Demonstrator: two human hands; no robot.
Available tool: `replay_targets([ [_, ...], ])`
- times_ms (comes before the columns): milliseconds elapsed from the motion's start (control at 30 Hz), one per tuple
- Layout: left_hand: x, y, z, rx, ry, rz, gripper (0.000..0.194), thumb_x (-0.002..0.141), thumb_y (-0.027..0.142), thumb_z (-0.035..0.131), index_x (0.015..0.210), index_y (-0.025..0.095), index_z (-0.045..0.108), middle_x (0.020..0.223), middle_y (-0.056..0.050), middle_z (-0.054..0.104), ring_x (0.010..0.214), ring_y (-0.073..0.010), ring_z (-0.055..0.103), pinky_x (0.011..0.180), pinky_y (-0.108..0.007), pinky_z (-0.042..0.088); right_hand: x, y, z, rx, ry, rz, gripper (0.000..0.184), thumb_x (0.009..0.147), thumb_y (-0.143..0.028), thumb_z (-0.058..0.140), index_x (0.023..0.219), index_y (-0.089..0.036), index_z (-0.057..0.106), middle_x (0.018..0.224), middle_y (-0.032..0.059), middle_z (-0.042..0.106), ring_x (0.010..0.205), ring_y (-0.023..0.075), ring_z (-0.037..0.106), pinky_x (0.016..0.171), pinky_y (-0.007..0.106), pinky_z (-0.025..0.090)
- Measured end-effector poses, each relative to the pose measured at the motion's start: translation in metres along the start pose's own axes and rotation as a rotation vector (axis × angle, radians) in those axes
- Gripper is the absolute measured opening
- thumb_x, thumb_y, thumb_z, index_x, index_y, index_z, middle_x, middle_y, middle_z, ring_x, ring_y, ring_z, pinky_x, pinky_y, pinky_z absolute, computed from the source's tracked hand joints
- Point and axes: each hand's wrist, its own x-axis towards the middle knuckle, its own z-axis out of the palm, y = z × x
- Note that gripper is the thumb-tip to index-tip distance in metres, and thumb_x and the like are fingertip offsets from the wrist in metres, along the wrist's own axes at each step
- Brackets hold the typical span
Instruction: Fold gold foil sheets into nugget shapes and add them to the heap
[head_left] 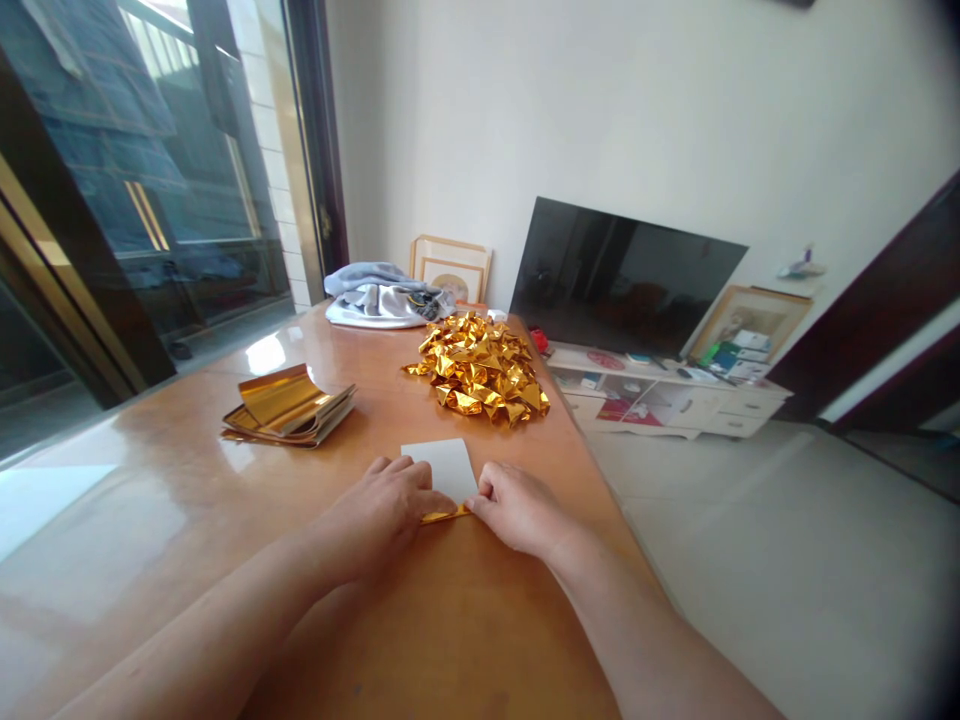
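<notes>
A small sheet of paper (445, 463), white side up with a gold foil edge folded over at its near side, lies on the wooden table (450, 620). My left hand (379, 510) presses flat on its left part, fingers curled onto the fold. The sheet's near right corner is pinched by my right hand (517, 510) between thumb and fingers. Beyond the sheet sits a heap of folded gold foil pieces (480, 368). A stack of flat gold foil sheets (289, 405) lies to the left.
A grey and white bundle of cloth (382, 296) lies at the table's far end, before picture frames (450, 265). A dark television (622, 275) stands on a low white cabinet (667, 395) to the right. Glass doors (135, 180) run along the left; the floor (787, 560) is on the right.
</notes>
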Motion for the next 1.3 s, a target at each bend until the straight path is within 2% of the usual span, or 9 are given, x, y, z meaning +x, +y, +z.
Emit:
replay_targets([
  [133,0.001,0.002,0.0,0.019,-0.029,0.039,0.035,0.096,0.018,0.051,0.108,0.041,0.073,0.088,-0.004,0.058,0.087,-0.0214,0.052,0.08,-0.034,0.036,-0.001,0.0,-0.003,-0.031,-0.026,0.025,0.021,0.088,-0.043,0.065,0.082,-0.023,0.059,0.081,-0.0024,0.067,0.071,0.0135,0.053,0.058,0.027,0.021],
  [400,0.001,0.003,-0.002,-0.007,-0.06,0.018,0.042,0.095,0.014,0.048,0.112,0.043,0.073,0.088,-0.005,0.058,0.087,-0.0215,0.052,0.077,-0.034,0.036,-0.003,0.008,-0.011,-0.045,-0.048,0.066,0.022,0.088,-0.042,0.066,0.08,-0.023,0.059,0.081,-0.0022,0.067,0.068,0.0124,0.052,0.058,0.027,0.02],
  [567,0.001,0.004,-0.003,-0.011,-0.065,0.008,0.04,0.093,0.014,0.05,0.108,0.042,0.075,0.088,-0.005,0.058,0.087,-0.0219,0.052,0.076,-0.033,0.037,-0.001,0.009,-0.013,-0.024,-0.014,0.098,0.014,0.089,-0.032,0.064,0.08,-0.022,0.06,0.077,-0.0024,0.065,0.066,0.0122,0.051,0.057,0.026,0.022],
  [633,0.001,0.004,-0.002,-0.012,-0.058,0.01,0.039,0.094,0.015,0.05,0.106,0.042,0.075,0.087,-0.005,0.057,0.086,-0.0222,0.052,0.075,-0.033,0.037,-0.003,0.002,-0.014,0.011,0.039,0.029,0.009,0.091,-0.026,0.059,0.084,-0.021,0.062,0.08,-0.0015,0.066,0.07,0.0128,0.054,0.058,0.025,0.026],
  [700,0.001,0.002,0.0,-0.016,-0.051,0.017,0.04,0.095,0.016,0.049,0.108,0.042,0.075,0.087,-0.005,0.057,0.086,-0.0226,0.052,0.074,-0.033,0.037,-0.009,-0.009,-0.016,0.026,0.051,-0.124,0.011,0.092,-0.021,0.055,0.088,-0.021,0.065,0.088,0.0004,0.068,0.08,0.014,0.058,0.064,0.024,0.033],
  [800,0.002,-0.001,0.003,-0.027,-0.045,0.03,0.041,0.095,0.017,0.049,0.114,0.043,0.074,0.088,-0.006,0.057,0.085,-0.0227,0.052,0.074,-0.033,0.037,-0.025,-0.024,-0.021,-0.116,-0.05,-0.28,0.021,0.095,-0.021,0.051,0.09,-0.022,0.072,0.092,0.0043,0.068,0.09,0.018,0.059,0.076,0.027,0.039],
  [900,0.002,-0.002,0.003,-0.044,-0.05,0.034,0.041,0.095,0.018,0.048,0.115,0.042,0.074,0.088,-0.007,0.057,0.085,-0.0222,0.052,0.073,-0.033,0.037,-0.04,-0.034,-0.025,-0.287,-0.059,-0.304,0.025,0.096,-0.021,0.05,0.098,-0.022,0.075,0.097,0.008,0.068,0.097,0.0237,0.057,0.08,0.032,0.039],
  [1033,0.001,-0.002,0.003,-0.058,-0.053,0.029,0.037,0.097,0.021,0.048,0.112,0.042,0.075,0.088,-0.006,0.057,0.085,-0.0221,0.052,0.073,-0.033,0.035,-0.047,-0.035,-0.029,-0.431,-0.052,-0.285,0.028,0.097,-0.024,0.048,0.097,-0.021,0.076,0.096,0.0116,0.068,0.095,0.0284,0.055,0.079,0.038,0.039],
  [1300,0.002,-0.002,0.003,-0.057,-0.043,0.012,0.039,0.096,0.02,0.049,0.112,0.044,0.075,0.088,-0.006,0.057,0.086,-0.0225,0.053,0.074,-0.033,0.037,-0.041,-0.032,-0.035,-0.428,0.001,-0.212,0.029,0.098,-0.024,0.047,0.091,-0.019,0.075,0.095,0.012,0.066,0.096,0.027,0.055,0.082,0.038,0.04],
])
